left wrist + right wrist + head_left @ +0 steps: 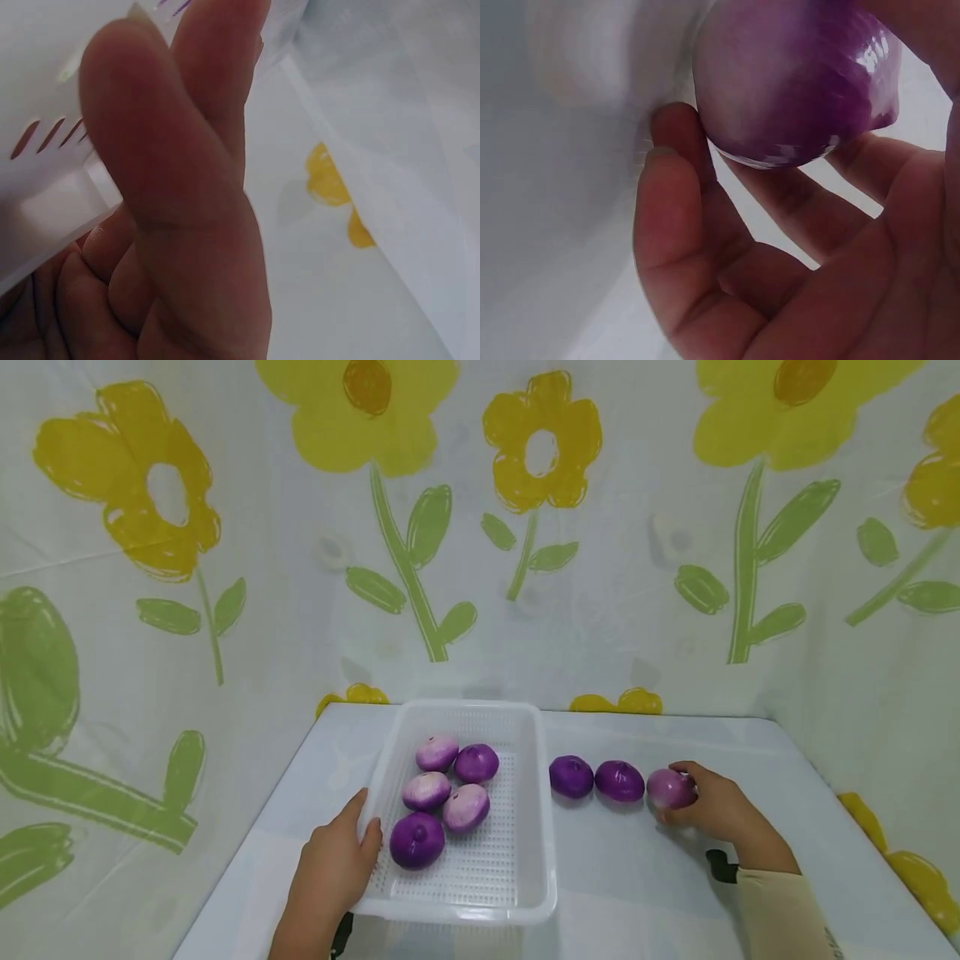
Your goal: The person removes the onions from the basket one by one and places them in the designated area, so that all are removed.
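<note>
A white perforated plastic basket [534,860] holds several purple onions, among them a dark one [417,841] near its front left. My left hand [335,860] grips the basket's left side; in the left wrist view the thumb [161,135] lies against the white wall, with other fingers curled beneath the rim. To the basket's right, my right hand [712,802] holds a pale purple onion [670,789] between thumb and fingers. The right wrist view shows this glossy onion [795,82] close up, its pointed tip toward the palm.
Two dark purple onions, one [572,777] beside the basket's right wall and another [619,781] next to the held onion, lie in a row on the white table [630,885]. A flower-printed curtain [600,635] hangs behind the table and at both sides.
</note>
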`<state>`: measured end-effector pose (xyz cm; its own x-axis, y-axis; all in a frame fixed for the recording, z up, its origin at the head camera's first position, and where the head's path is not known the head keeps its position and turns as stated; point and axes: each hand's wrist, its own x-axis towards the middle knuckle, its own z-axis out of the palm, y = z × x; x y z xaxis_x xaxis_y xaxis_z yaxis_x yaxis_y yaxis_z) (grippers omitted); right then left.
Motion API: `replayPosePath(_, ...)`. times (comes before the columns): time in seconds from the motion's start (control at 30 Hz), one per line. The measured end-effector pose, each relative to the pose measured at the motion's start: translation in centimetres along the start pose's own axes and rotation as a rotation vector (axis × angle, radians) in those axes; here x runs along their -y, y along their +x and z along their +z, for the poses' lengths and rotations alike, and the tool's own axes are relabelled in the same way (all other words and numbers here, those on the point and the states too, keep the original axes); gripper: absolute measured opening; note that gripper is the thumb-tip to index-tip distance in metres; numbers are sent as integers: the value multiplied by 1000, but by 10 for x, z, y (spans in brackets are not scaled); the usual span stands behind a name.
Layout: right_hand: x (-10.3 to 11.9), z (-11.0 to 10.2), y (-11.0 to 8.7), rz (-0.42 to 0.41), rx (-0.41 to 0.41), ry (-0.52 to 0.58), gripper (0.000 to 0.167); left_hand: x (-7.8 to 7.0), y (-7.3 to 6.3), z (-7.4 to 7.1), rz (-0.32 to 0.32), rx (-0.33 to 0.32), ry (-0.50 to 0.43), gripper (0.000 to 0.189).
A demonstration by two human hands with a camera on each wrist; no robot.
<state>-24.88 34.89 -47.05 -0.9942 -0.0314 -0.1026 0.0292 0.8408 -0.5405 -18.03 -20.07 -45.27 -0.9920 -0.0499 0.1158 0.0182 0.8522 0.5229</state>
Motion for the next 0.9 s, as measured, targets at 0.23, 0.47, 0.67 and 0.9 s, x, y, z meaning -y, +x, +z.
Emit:
replayPosePath(0.23, -3, 5, 2, 6, -9, -17, 105, -1, 1, 2, -2, 1, -5, 59)
replayPosePath(0.47, -7, 8, 4, -7, -27, -23, 105, -2, 1, 3, 9, -4, -15, 58)
replayPosePath(0.67, -9, 13, 4, -2, -17, -22, 110, 1, -4, 4, -18, 14, -23, 59)
replayPosePath(0.9, -9, 12, 8, -15, -14, -29, 113, 1, -2, 4, -3, -1, -25, 59)
